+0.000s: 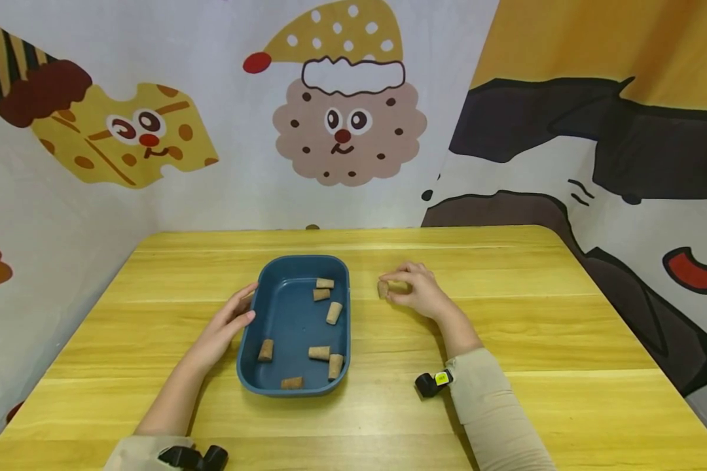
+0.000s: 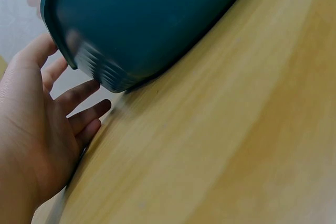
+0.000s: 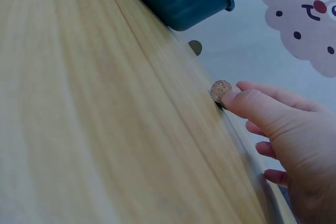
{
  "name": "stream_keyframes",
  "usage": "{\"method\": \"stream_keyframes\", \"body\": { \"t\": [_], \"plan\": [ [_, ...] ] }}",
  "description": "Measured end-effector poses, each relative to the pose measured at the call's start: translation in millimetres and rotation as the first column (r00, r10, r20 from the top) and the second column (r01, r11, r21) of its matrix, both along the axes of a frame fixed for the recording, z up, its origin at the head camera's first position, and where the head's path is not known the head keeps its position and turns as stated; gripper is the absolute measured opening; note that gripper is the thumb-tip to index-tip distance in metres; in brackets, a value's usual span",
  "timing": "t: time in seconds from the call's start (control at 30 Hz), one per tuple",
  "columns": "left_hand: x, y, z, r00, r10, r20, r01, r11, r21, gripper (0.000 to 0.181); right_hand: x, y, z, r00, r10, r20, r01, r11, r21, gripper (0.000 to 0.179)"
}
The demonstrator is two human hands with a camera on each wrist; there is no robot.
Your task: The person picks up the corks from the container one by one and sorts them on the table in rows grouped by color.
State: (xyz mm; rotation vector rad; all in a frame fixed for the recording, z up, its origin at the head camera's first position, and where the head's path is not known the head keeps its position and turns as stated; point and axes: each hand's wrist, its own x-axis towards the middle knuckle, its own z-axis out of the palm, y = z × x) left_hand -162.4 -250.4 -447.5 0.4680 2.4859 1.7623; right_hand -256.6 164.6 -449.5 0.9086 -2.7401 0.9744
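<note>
A blue rectangular tub (image 1: 279,320) stands on the table with several tan cork stoppers lying in it, among them a cork (image 1: 266,350) by its left wall. At the tub's left side, my left hand (image 1: 226,324) rests against the outer wall and rim with its fingers fairly straight. To the right of the tub, my right hand (image 1: 421,292) pinches one cork stopper (image 1: 383,290) between thumb and index finger. That cork's round end (image 3: 221,91) faces the right wrist camera, close to the tabletop; whether it touches the wood I cannot tell.
The wooden table (image 1: 536,294) extends around the tub, its far edge against a cloth backdrop (image 1: 212,203) printed with cartoon figures. Inside the tub, more corks lie along the right wall, including a cork (image 1: 334,313), and a darker cork (image 1: 291,383) near the front.
</note>
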Motion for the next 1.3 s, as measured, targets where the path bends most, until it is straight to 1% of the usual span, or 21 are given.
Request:
{"method": "stream_keyframes", "body": {
  "t": [0.23, 0.43, 0.63, 0.87, 1.07, 1.3],
  "plan": [
    [0.0, 0.3, 0.1, 1.0, 0.007, 0.013, -0.007, 1.0, -0.01, 0.054, -0.1, 0.6, 0.3, 1.0, -0.011, 0.005, 0.011, 1.0, 0.01, 0.038],
    [-0.2, 0.2, -1.3, 1.0, 0.003, 0.01, -0.003, 1.0, 0.006, 0.053, -0.4, 0.7, -0.5, 1.0, -0.019, 0.009, 0.019, 1.0, 0.021, 0.04],
    [0.0, -0.1, -2.3, 1.0, 0.001, 0.005, -0.001, 1.0, 0.005, 0.053, -0.6, 0.5, 0.1, 1.0, -0.01, -0.001, 0.01, 1.0, 0.016, 0.043],
    [0.2, 0.0, -2.0, 1.0, 0.005, 0.005, -0.005, 1.0, -0.01, 0.053, 0.4, -1.0, 4.4, 1.0, -0.002, -0.003, 0.002, 1.0, 0.004, 0.047],
    [0.4, 0.1, -1.6, 1.0, 0.005, 0.008, -0.005, 1.0, -0.005, 0.053, 3.6, -7.5, 16.2, 1.0, 0.018, -0.016, -0.019, 0.997, -0.071, 0.049],
    [0.3, 0.4, -1.0, 1.0, 0.002, 0.009, -0.002, 1.0, 0.005, 0.053, 14.5, -21.1, 41.9, 0.998, 0.05, -0.043, -0.057, 0.985, -0.165, 0.046]
  ]
}}
